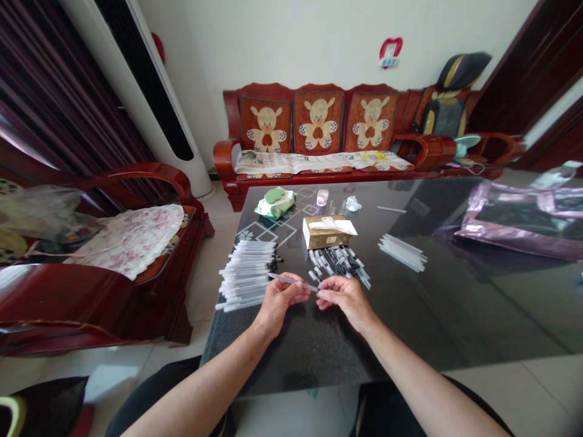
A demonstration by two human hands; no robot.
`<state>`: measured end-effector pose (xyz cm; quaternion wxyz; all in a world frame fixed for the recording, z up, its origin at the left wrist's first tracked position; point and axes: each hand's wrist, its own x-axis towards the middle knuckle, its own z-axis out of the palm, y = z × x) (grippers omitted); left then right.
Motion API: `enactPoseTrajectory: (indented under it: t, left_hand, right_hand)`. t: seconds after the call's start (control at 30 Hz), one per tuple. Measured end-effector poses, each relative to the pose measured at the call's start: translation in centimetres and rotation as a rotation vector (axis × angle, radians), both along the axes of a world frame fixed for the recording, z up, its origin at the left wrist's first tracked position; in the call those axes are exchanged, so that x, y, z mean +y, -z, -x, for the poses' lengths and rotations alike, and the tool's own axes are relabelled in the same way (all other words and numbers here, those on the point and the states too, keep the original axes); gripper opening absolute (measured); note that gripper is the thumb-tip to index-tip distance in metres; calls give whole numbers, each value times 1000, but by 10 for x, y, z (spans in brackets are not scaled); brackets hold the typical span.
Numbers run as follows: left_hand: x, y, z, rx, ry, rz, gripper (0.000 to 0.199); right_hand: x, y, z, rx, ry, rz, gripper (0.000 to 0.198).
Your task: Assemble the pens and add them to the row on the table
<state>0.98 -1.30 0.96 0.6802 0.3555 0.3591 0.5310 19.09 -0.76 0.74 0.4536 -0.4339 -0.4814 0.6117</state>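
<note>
On the worktop (319, 349): tissue box (314, 238) with white sheet out at the top, wipes pack (276, 203) with green lid down, small cup (322, 198), contents too small to tell. Your left hand (279, 298) has its fingers gripping the pen (310, 287) over the near edge, while your right hand (344, 296) has its fingers pinched at the right end. Long axis mainly left–right, left end higher in view.

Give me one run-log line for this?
left hand: pinching slim translucent plastic pen tube; right hand: at tube's right end; nearby: black-and-white plastic pen parts, brown cardboard tissue box
</note>
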Motion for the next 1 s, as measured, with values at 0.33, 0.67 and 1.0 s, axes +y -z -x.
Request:
enactPoseTrajectory:
  t: [0.33, 0.67, 1.0]
  left_hand:
    - [-2, -1, -2, 4, -11, -40, 19]
    - [-1, 1, -1, -23, -39, 11, 24]
    - [-2, -1, -1, -15, -28, 8, 24]
  right_hand:
    - [-1, -1, 1, 10, -1, 67, 25]
    - [-1, -3, 2, -31, -56, 87, 37]
    - [-1, -1, 2, -40, -132, 125, 41]
